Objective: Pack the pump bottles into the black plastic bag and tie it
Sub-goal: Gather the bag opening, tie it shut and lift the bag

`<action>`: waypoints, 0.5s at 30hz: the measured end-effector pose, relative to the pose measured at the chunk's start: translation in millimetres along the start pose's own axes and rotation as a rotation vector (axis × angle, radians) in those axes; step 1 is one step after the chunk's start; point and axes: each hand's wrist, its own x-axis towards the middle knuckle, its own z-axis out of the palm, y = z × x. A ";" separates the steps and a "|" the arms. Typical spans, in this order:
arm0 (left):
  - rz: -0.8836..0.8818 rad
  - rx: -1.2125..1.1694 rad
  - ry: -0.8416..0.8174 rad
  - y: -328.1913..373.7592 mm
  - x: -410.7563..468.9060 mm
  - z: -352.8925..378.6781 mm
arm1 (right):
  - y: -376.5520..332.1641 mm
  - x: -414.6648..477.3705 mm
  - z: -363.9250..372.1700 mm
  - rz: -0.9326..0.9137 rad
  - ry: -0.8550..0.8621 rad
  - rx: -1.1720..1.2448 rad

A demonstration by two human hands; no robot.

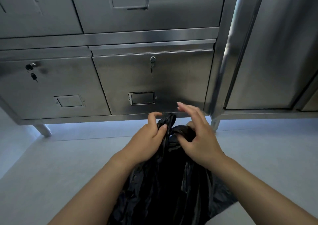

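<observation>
A black plastic bag (168, 181) stands on the pale floor between my forearms, its top gathered into two twisted ends. My left hand (148, 140) pinches the left twisted end between thumb and curled fingers. My right hand (199, 138) holds the right end, which wraps under its thumb, while its upper fingers are stretched out above. The two ends cross where the hands meet. No pump bottles are visible; the bag hides whatever is inside.
A stainless steel cabinet (154, 80) with locked drawers, keys hanging in the locks, stands right behind the bag on short legs (43, 130). A second steel unit (275, 52) is at the right. Pale grey floor (51, 164) spreads to both sides.
</observation>
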 end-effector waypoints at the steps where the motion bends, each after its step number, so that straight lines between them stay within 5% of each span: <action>1: -0.011 0.001 -0.040 -2.0 0.1 -1.4 | 2.1 0.0 -0.2 -0.021 -0.006 -0.006; 7: 0.024 -0.074 -0.144 -1.5 -5.3 -8.2 | 6.3 1.0 -0.4 0.041 -0.063 0.085; 15: 0.100 0.015 -0.079 -5.7 -7.4 -2.9 | 10.2 1.4 2.5 0.204 -0.046 0.180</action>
